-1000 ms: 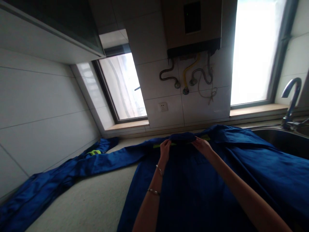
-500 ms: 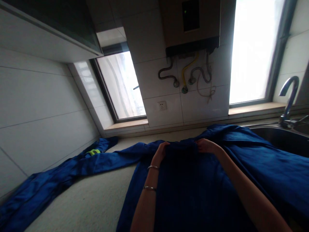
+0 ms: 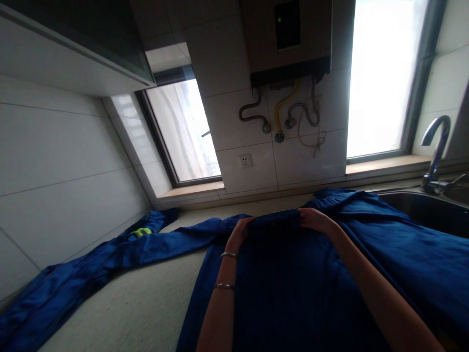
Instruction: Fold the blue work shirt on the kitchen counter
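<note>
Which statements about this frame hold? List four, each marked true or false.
1. The left hand and right hand both hold the blue fabric garment. True.
2. Two silver metal bangles circle the right forearm. False: the bangles circle the left forearm.
3. The curved chrome tap stands beside the dark metal sink. True.
4. The square white wall socket sits above the brown boxy wall unit. False: the socket sits lower than the unit.

Blue garment [image 3: 286, 278], 4 to 8 o'clock: creased cloth, softly lustrous on the folds. Surface [image 3: 124, 303], between 7 and 8 o'clock: matt, finely speckled, stone-like. Wall tiles [image 3: 66, 146], 9 o'clock: smooth, faintly glossy. Faucet [image 3: 437, 151], 3 o'clock: polished metal. Sink [image 3: 406, 203], just past 3 o'clock: duller metal. Bangles [image 3: 224, 286], 6 o'clock: shiny metal. Wall socket [image 3: 245, 161], centre: smooth, plastic-looking.
</note>
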